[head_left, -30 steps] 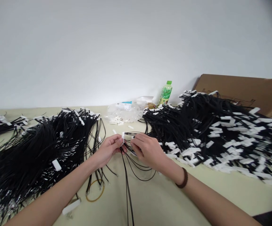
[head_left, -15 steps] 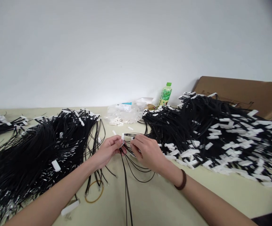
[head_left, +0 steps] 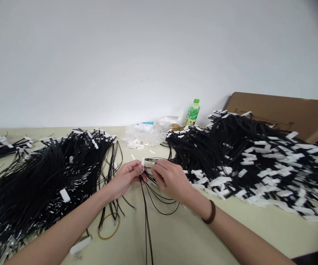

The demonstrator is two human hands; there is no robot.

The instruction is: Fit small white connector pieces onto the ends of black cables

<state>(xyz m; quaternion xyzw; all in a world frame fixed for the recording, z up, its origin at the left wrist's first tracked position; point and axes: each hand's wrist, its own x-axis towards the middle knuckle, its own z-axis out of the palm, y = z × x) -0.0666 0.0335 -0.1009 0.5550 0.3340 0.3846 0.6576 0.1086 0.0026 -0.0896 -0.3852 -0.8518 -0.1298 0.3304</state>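
Note:
Near the middle of the head view, my left hand (head_left: 129,176) pinches a white connector housing (head_left: 143,162) between thumb and fingers. Several thin black wires (head_left: 166,213) run from the housing; some loop to the right, others hang toward the table's front edge. Just right of the housing, my right hand (head_left: 172,178) has its fingers closed on one black wire, its end hidden by the fingertips. A brown band circles the right wrist.
Black wire bundles (head_left: 51,165) lie to the left, and a large heap of wires with white connectors (head_left: 219,180) to the right. Behind are a clear plastic bag (head_left: 159,134), a green-capped bottle (head_left: 192,112) and a cardboard box (head_left: 274,110). A yellow rubber band (head_left: 108,238) lies in front.
The view has shifted slightly. Both hands keep nearly the same place and grip at the connector housing and wire.

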